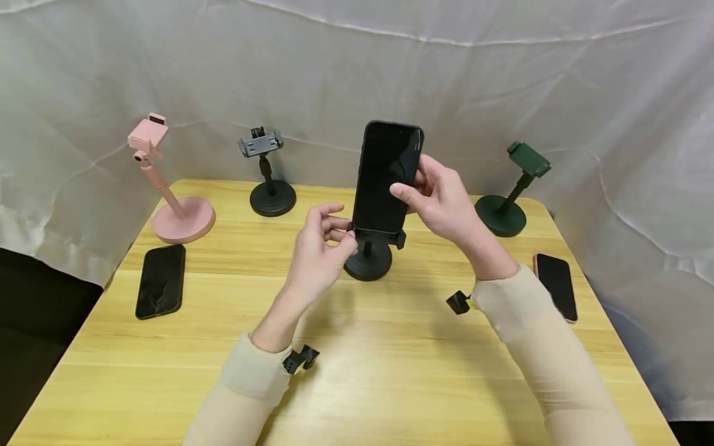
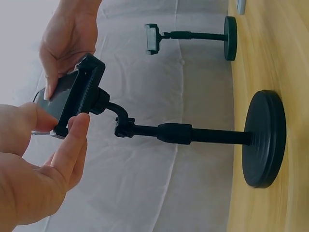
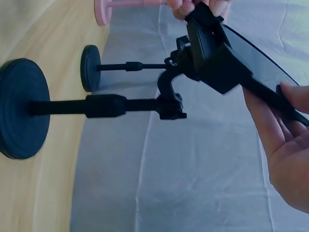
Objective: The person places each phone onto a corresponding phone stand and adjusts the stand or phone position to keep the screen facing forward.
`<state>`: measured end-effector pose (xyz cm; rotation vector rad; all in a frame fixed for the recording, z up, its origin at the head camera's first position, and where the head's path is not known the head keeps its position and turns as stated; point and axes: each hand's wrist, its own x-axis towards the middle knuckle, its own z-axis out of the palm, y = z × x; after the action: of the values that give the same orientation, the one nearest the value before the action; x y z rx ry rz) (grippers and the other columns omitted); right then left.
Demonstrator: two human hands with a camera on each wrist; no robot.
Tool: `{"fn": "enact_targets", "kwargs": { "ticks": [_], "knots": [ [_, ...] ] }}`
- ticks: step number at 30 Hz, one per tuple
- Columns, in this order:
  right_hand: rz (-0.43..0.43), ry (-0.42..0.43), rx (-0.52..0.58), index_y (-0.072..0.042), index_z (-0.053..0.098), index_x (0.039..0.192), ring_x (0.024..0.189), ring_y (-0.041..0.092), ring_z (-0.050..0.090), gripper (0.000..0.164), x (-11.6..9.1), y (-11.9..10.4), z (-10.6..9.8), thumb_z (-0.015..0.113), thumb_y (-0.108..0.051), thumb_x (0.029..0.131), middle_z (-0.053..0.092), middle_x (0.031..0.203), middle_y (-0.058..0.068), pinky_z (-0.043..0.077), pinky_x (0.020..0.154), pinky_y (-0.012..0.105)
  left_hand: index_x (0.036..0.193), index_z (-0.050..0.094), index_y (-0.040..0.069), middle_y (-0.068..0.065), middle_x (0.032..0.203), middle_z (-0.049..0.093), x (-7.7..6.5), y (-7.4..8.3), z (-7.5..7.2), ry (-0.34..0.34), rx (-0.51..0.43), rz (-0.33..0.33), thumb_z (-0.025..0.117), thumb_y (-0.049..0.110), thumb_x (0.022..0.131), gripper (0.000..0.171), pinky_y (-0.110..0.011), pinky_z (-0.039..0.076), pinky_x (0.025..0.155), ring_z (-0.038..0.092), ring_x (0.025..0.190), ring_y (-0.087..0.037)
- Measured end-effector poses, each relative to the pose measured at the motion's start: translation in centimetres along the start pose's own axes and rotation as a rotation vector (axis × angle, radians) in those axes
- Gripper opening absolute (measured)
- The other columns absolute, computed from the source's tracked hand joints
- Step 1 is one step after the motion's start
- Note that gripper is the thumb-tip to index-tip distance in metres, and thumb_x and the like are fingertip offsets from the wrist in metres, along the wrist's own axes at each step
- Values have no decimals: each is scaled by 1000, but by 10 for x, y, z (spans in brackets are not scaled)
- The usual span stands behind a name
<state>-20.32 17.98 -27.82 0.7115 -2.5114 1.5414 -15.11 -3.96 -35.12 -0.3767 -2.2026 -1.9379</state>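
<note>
A black smartphone leans upright in the clamp of a black phone stand in the middle of the table. My right hand grips the phone's right edge, thumb over the screen and fingers behind. At the clamp's left end, my left hand pinches the clamp arm between thumb and fingertip, as the left wrist view shows with the left hand close up. From the right wrist view, the clamp is seen tilted on its curved neck, the phone's lower end inside it.
A pink phone stand and a smaller black stand stand at the back left, a dark green stand at the back right. One black phone lies at the left, another phone near the right edge. A pale curtain hangs behind.
</note>
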Motion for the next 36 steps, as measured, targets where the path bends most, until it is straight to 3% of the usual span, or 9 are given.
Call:
{"fn": "enact_targets", "kwargs": {
  "ticks": [4,8,12,17,22,26,30,36],
  "knots": [
    [-49,2,-49,-1,61,133,80,18,71,37,-1,2,2,72,-9,99,76,109,15,61,70,26,136,52,2,-13,115,71,1,0,-3,-6,44,9,66,4,91,47,-28,57,75,68,93,-23],
    [-47,29,26,0,60,135,85,17,72,40,0,3,6,72,-8,98,76,110,17,62,73,27,132,61,1,-11,115,70,1,0,-6,-18,77,2,66,4,94,38,-26,58,71,68,93,-21],
    [-29,64,77,1,60,135,88,15,74,40,-1,4,6,72,-7,98,75,113,20,63,75,28,131,66,1,-12,114,70,1,1,-8,-73,42,-26,64,5,99,32,-26,60,68,70,90,-22],
    [-50,106,91,2,60,136,84,13,73,41,-4,7,7,71,-6,98,74,115,21,60,70,23,132,66,-2,-15,113,71,0,-1,-9,-117,-32,-43,66,3,99,33,-33,63,77,71,91,-23],
    [-96,155,139,4,59,136,80,12,73,40,-5,10,12,70,-3,98,75,111,20,60,66,23,127,69,-3,-16,109,73,0,-3,-6,-80,-83,-36,71,2,95,32,-33,63,79,73,89,-22],
    [-86,202,201,4,60,135,84,13,75,39,-8,12,16,70,-2,98,76,109,15,63,72,28,124,70,-4,-15,107,74,-1,-3,-3,-33,-90,-30,73,3,95,30,-31,63,79,74,87,-21],
    [-86,246,221,5,61,133,84,13,74,37,-14,11,20,70,0,97,76,110,13,62,73,26,122,70,-3,-14,110,72,-1,-1,-1,-29,-75,-48,73,4,95,28,-29,62,78,74,88,-21],
    [-117,288,225,8,59,132,91,13,74,35,-18,8,29,68,2,98,73,112,20,61,79,25,116,69,1,-11,104,71,-1,1,2,-30,-18,-77,73,8,94,24,-29,61,71,74,87,-19]
  ]
}}
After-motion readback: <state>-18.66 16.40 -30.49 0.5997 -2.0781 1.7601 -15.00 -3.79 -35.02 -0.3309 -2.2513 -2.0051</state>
